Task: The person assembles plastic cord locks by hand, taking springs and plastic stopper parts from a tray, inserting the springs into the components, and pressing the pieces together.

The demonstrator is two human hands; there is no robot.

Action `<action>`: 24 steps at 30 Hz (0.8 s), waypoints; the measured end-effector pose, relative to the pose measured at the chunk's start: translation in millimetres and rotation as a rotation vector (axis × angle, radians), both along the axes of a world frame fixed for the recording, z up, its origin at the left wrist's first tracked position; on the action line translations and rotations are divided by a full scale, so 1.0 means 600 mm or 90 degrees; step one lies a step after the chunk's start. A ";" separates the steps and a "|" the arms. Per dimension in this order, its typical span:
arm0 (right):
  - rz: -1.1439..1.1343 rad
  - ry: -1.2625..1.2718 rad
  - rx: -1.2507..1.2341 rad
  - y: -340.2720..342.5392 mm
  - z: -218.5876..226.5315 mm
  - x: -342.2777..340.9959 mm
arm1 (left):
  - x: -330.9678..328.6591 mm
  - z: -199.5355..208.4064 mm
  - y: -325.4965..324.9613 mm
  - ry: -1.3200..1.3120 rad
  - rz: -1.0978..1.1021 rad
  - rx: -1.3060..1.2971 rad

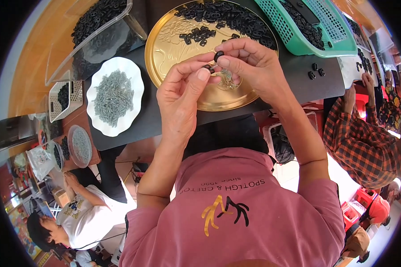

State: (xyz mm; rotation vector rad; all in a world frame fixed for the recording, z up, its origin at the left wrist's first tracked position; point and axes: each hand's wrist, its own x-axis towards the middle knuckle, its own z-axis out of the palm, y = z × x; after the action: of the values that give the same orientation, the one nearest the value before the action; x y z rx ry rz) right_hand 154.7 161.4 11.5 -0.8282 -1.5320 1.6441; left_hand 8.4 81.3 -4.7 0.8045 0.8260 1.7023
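Over the front half of a round gold tray (165, 42), my two hands meet with fingertips pinched. My left hand (181, 91) grips a small black plastic piece (208, 68), partly covered by the thumb. A thin metal spring appears to stick out of it toward the right. Between thumb and fingers, my right hand (254, 64) pinches a rounded black plastic piece (218, 55), just above the other one. Several small metal springs (228, 80) lie on the tray below my hands. Toward its far rim spreads a heap of flat black plastic pieces (229, 15).
Left of the tray stands a white wavy-rimmed plate (137, 75) heaped with springs. A clear bin (120, 40) of black pieces sits behind it. At far right is a green basket (294, 44), with loose black pieces (316, 71) before it. Other people sit at both sides.
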 end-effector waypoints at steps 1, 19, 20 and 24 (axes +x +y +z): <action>0.006 0.022 0.002 0.000 -0.001 0.001 | 0.000 0.001 0.000 0.000 0.000 0.004; -0.027 0.081 0.067 -0.011 -0.019 -0.007 | 0.002 -0.007 -0.002 -0.057 -0.007 -0.011; -0.034 0.080 0.054 -0.010 -0.021 -0.008 | 0.003 -0.008 -0.002 -0.061 -0.010 -0.012; -0.054 0.121 0.058 -0.009 -0.022 -0.008 | 0.002 0.001 -0.002 -0.097 -0.009 -0.031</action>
State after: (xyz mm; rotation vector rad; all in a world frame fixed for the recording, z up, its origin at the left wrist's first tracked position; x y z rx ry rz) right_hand 149.6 155.8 -1.9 -0.6589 -1.4098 1.5333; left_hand 9.9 79.8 -4.0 0.6385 0.7524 1.7018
